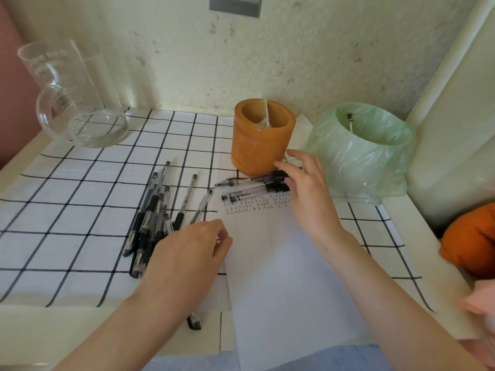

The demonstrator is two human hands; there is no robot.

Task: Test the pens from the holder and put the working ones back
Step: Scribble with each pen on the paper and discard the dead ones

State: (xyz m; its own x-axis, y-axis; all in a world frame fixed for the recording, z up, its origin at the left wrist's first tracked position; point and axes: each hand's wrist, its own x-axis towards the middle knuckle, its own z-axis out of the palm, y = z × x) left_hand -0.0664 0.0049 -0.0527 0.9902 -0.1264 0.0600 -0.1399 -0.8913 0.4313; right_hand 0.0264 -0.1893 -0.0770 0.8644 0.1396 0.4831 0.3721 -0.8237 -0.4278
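Observation:
An orange pen holder (pixel 263 137) stands at the back of the checked cloth. Just in front of it lie a few black-capped pens (pixel 251 187) at the top of a white paper sheet (pixel 284 277) with rows of small test marks. My right hand (pixel 308 191) rests over the cap ends of those pens, fingers spread and touching them. A heap of several clear pens (pixel 155 218) lies left of the sheet. My left hand (pixel 184 255) sits curled on the near end of that heap; whether it grips a pen is hidden. One pen (pixel 194 321) pokes out under my left forearm.
A bin lined with a green plastic bag (pixel 361 151) stands right of the holder with a pen inside. A glass jug (pixel 72 95) stands at the back left. An orange cloth object (pixel 471 239) lies at the right edge. The wall is close behind.

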